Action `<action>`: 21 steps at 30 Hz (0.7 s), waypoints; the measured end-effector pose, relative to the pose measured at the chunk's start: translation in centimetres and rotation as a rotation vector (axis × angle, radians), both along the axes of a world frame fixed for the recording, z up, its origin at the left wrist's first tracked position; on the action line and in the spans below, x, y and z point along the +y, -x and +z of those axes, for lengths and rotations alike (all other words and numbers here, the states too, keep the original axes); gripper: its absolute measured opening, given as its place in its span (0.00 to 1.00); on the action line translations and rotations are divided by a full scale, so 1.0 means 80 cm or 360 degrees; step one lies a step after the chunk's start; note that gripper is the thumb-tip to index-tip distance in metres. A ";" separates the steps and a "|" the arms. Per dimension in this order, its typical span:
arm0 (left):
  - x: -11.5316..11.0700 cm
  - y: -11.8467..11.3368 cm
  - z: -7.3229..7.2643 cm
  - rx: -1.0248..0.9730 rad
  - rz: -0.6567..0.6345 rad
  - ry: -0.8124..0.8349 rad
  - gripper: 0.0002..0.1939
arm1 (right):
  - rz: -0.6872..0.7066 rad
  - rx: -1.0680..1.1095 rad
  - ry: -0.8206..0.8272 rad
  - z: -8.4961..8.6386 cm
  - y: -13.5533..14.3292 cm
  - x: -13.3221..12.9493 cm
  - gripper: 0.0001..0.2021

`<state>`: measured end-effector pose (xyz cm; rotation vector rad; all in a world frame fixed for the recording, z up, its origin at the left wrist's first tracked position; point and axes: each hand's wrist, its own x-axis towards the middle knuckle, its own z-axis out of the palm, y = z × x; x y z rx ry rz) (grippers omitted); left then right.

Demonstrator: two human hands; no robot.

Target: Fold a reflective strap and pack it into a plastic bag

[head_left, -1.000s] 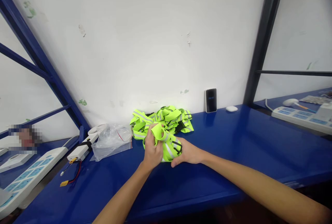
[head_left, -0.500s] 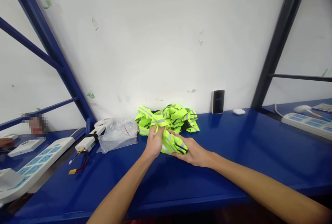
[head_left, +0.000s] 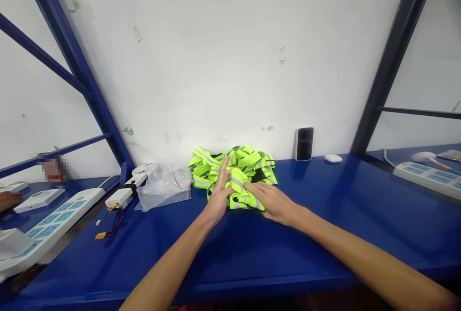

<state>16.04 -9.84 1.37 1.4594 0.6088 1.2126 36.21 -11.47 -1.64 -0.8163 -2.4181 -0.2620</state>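
- Scuffed white wall [head_left: 201,70] rises behind a glossy blue table [head_left: 288,253], with a blue metal frame [head_left: 72,56] slanting on the left and a dark post [head_left: 382,80] on the right.
- Near the middle of the table, a bundle of bright yellow-green straps with silvery stripes [head_left: 238,181] sits between the person's two hands.
- Left hand [head_left: 218,200] lies against the bundle's left side, its fingers stretched out and pointing up and away, its thumb against the straps.
- Right hand [head_left: 275,203] rests its fingers on the bundle's right side; whether it grips the straps or only presses them cannot be told.
- Just behind the bundle, against the wall, spreads a loose heap of similar straps [head_left: 248,158], with black patches among the loops.
- Left of the heap lie a clear plastic bag [head_left: 163,191], a small white fan [head_left: 144,169] and a white box [head_left: 120,196] with thin wires ending in a yellow connector [head_left: 101,236].
- To the right, a dark-screened device [head_left: 304,143] stands upright by the wall, a small white case [head_left: 333,158] near it.
- Beyond the frame, a power strip [head_left: 54,227] extends along the left, and another person's hand [head_left: 9,200] shows at the edge.
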 end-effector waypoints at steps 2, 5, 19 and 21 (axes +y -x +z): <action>0.003 -0.002 -0.003 -0.0057 -0.0023 0.0086 0.45 | -0.0034 0.0013 0.0009 0.002 0.002 -0.001 0.50; 0.008 -0.003 -0.008 0.0018 0.0027 0.0097 0.48 | -0.0061 0.0021 0.0071 0.007 0.010 -0.007 0.53; -0.006 -0.002 -0.005 0.0269 -0.0051 -0.0603 0.33 | 0.0095 0.0347 0.0314 0.010 0.020 -0.028 0.36; -0.004 0.000 0.003 0.0238 0.0157 -0.0786 0.29 | 0.0122 0.0614 0.0424 0.013 0.027 -0.031 0.36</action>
